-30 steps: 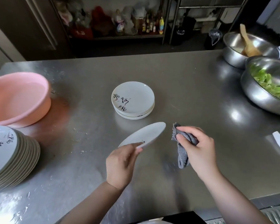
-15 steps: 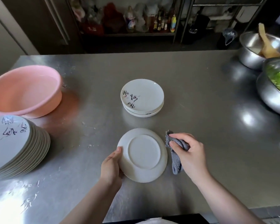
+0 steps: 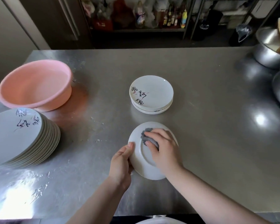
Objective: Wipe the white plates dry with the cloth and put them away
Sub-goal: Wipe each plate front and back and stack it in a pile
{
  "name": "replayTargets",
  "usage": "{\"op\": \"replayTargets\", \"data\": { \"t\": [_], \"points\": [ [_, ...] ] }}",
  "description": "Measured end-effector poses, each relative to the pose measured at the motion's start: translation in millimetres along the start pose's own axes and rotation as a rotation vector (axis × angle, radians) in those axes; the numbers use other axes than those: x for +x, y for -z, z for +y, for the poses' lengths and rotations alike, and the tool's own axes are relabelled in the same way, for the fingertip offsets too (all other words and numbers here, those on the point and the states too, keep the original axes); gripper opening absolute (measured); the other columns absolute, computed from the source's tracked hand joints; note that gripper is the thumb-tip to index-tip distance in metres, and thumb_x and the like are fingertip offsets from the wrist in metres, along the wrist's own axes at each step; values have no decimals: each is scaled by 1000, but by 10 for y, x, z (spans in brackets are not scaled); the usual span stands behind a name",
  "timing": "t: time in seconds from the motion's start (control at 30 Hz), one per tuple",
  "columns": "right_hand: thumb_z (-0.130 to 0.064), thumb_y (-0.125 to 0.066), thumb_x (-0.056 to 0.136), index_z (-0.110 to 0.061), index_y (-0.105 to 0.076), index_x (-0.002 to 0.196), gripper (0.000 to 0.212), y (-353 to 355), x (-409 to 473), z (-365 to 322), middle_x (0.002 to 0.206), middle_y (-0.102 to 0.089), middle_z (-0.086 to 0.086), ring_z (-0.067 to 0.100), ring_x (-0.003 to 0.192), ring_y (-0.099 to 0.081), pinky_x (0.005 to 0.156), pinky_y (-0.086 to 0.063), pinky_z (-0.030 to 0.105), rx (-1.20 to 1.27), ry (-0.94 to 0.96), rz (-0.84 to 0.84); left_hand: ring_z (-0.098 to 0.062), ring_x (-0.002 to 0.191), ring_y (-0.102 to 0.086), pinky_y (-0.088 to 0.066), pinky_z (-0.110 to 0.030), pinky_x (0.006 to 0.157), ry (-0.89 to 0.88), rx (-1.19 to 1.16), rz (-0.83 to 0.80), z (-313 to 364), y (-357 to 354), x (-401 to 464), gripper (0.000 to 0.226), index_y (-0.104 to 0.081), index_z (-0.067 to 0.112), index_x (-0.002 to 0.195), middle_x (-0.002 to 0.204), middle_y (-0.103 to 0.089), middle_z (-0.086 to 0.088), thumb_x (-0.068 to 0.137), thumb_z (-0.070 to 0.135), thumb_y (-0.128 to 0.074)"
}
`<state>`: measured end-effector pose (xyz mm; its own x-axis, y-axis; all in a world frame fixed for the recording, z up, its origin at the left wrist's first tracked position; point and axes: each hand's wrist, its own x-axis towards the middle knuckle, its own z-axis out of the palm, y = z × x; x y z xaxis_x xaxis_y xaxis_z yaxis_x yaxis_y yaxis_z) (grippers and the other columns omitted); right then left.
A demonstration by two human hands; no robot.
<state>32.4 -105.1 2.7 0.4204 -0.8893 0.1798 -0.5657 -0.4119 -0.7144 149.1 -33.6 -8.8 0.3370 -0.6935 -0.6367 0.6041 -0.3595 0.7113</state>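
The left hand (image 3: 121, 160) gripped the near-left rim of an upturned white plate (image 3: 141, 164), held low over the steel table (image 3: 208, 135). The right hand (image 3: 164, 149), which half a second earlier had hung just beside the plate, had come onto its underside, fingers curled round the grey cloth (image 3: 146, 137) and pressing it down; wiping of the back had probably just begun. Just beyond stood a short stack of plates (image 3: 152, 96), likely the dried ones. To the left were a taller plate stack (image 3: 21, 136) and a pink basin (image 3: 36, 84); steel bowls (image 3: 268, 50) sat far right. Nothing blocked the way to the short stack.
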Motion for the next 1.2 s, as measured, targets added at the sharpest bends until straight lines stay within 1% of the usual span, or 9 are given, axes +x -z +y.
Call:
{"op": "replayTargets", "data": {
  "t": [0.13,0.2,0.3,0.4,0.5,0.73,0.9,1.03,1.2],
  "points": [
    [-8,-64,83,-17,-74,103,24,104,-166,66,102,-65,-5,18,94,-56,85,-45,23,-30,394,-72,-21,87,-71,-57,-30,72,-28,-116,-54,65,23,1,36,-73,6,102,103,-73,-14,99,31,-48],
    [-4,-65,81,-15,-75,101,25,195,-177,198,101,-66,-3,18,93,-57,85,-47,25,-54,446,-26,-19,86,-72,-59,-28,70,-43,-111,-65,85,32,-11,35,-72,6,103,101,-74,-12,98,32,-49],
    [0,-68,78,-13,-75,100,26,286,-120,294,99,-66,-2,19,93,-60,83,-49,29,-32,250,106,-14,78,-68,-55,-23,63,-83,-55,-39,111,8,-29,30,-72,10,98,94,-73,-7,95,32,-52],
    [-8,-67,83,-14,-73,106,24,361,10,209,103,-62,-4,13,96,-60,89,-43,15,108,17,271,-12,65,-60,-48,-19,53,-173,21,-34,188,-35,-93,25,-72,14,80,78,-69,-5,85,35,-60],
    [-10,-69,85,-17,-72,108,24,447,207,63,105,-61,-6,10,99,-59,91,-39,11,140,-42,323,-14,63,-55,-44,-19,52,-267,86,-93,236,-96,-185,29,-72,10,77,72,-64,-7,78,38,-64],
    [-16,-68,82,-19,-75,100,20,464,281,-279,105,-65,-5,12,99,-51,92,-39,17,55,269,112,-10,68,-61,-47,-16,58,-420,121,-180,342,-170,-331,28,-75,8,85,77,-71,-4,82,33,-63],
    [-9,-70,83,-20,-75,99,21,545,435,-280,104,-65,-7,16,103,-55,90,-36,9,133,68,221,-6,64,-61,-46,-13,56,-484,143,-159,446,-168,-354,23,-76,11,79,72,-71,0,80,31,-64],
    [-10,-70,81,-19,-75,100,22,444,324,-413,104,-65,-5,13,98,-54,92,-41,21,73,382,119,-9,68,-62,-47,-15,59,-502,153,-166,490,-109,-338,26,-76,8,86,78,-72,-4,82,31,-64],
    [-7,-70,83,-18,-76,98,20,529,541,-327,103,-66,-9,10,103,-55,93,-36,10,173,114,113,-11,68,-60,-48,-17,58,-338,23,-142,492,-85,-283,22,-73,13,75,77,-68,-4,81,31,-63]
  ]
}}
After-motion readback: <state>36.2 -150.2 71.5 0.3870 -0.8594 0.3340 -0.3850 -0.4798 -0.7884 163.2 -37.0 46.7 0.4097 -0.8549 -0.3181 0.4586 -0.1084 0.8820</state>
